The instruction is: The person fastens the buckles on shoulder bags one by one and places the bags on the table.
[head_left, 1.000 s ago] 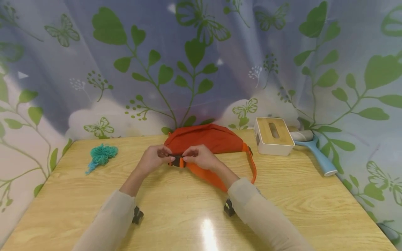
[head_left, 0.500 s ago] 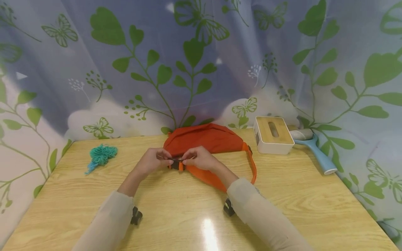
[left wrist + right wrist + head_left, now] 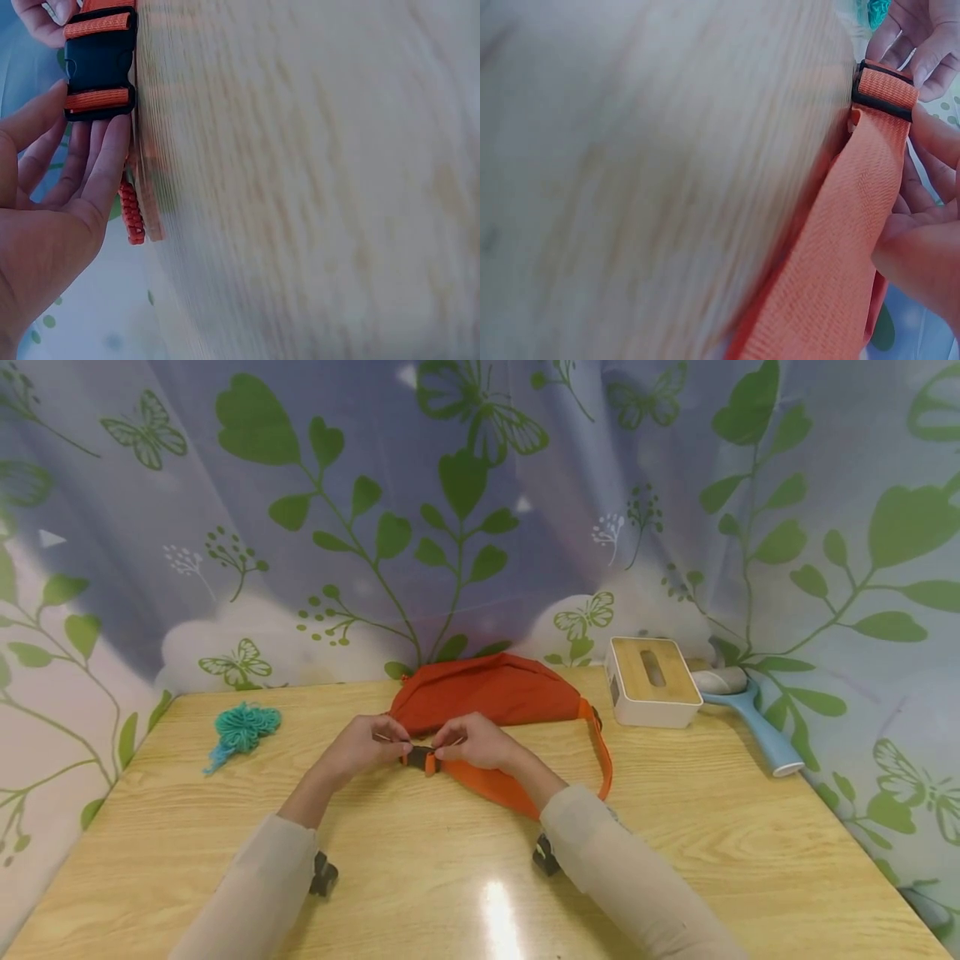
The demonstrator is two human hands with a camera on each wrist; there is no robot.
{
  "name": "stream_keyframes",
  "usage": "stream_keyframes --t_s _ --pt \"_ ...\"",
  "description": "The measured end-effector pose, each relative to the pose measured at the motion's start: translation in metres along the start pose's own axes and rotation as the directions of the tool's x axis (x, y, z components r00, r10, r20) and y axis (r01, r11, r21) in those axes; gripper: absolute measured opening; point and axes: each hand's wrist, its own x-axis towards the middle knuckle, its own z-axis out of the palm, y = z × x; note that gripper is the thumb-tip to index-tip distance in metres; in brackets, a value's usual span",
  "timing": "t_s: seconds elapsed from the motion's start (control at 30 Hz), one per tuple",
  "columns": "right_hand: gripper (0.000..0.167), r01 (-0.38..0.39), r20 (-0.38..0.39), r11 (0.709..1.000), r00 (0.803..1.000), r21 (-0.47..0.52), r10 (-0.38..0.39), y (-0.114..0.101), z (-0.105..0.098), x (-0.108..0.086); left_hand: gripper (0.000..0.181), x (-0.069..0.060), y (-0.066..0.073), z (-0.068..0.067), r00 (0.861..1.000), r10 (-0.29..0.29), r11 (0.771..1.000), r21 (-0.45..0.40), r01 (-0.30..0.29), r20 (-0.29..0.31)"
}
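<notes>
A red-orange waist bag (image 3: 487,693) lies at the back of the table, its orange strap (image 3: 483,781) looping in front. The strap's black side-release buckle (image 3: 418,757) is held between both hands, its two halves joined in the left wrist view. My left hand (image 3: 362,745) pinches the buckle's left end between thumb and fingers. At the other end, my right hand (image 3: 480,742) pinches the buckle where the orange webbing (image 3: 832,225) enters it. A short orange braided pull (image 3: 131,210) hangs below the left fingers.
A teal yarn bundle (image 3: 246,728) lies at the back left. Right of the bag stands a white tissue box with a wooden lid (image 3: 654,681). Beside it lies a blue-handled lint roller (image 3: 761,727). A patterned curtain (image 3: 360,527) hangs behind the table.
Both hands keep their pinch on the buckle and have shifted slightly left. The buckle tilts a little, and more of its black face shows below the fingertips. The bag has not moved.
</notes>
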Motion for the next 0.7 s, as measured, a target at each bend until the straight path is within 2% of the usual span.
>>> stream_keyframes --t_s 0.27,0.53,0.7 --pt "0.015 -0.010 -0.027 1.000 1.000 -0.006 0.010 0.004 -0.004 -0.002 0.017 0.001 0.001 0.000 0.999 0.011 1.000 -0.017 -0.011 -0.052" --pt "0.022 -0.053 -0.038 0.994 0.998 0.093 0.056 0.007 -0.014 -0.008 0.020 -0.001 0.003 -0.001 0.998 -0.001 0.998 -0.070 -0.003 -0.057" --pt "0.021 -0.035 -0.046 0.996 0.998 0.080 0.039 0.004 -0.023 -0.013 0.021 0.000 0.003 -0.002 0.998 0.011 0.995 -0.100 -0.017 -0.060"
